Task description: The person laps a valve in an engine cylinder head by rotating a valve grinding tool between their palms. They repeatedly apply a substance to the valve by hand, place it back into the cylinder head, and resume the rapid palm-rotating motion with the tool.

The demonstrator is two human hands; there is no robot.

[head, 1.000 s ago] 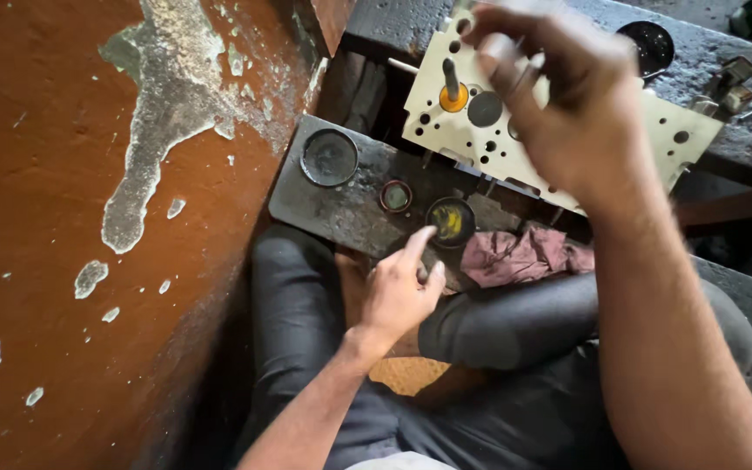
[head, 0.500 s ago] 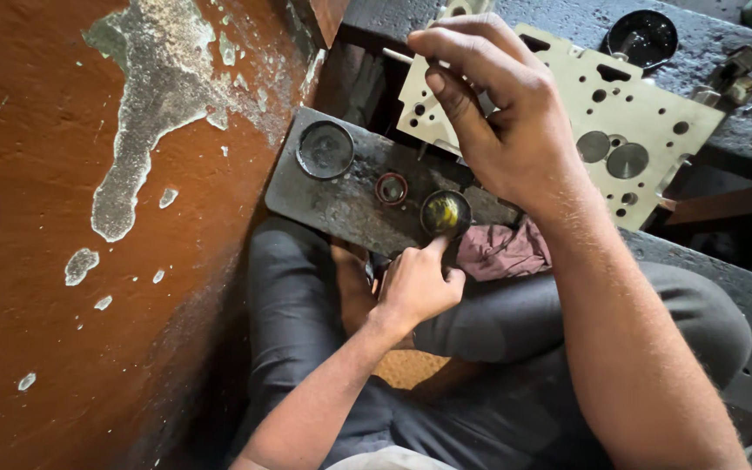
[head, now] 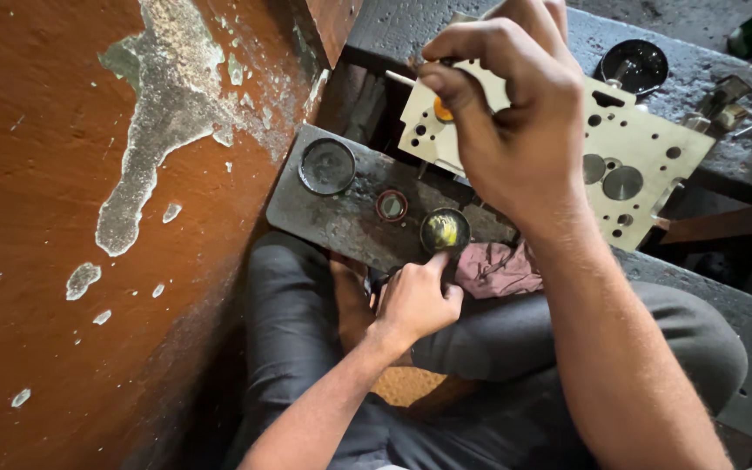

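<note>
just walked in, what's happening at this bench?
A seated person works over a pale perforated metal plate on a dark bench. The right hand grips a thin tool above an orange spot on the plate. The left hand has a fingertip at the rim of a small round tin of yellowish paste on a dark slab, beside a small red-rimmed tin and a larger dark lid.

Dim, soft daylight; sharp, slight edge distortion
</note>
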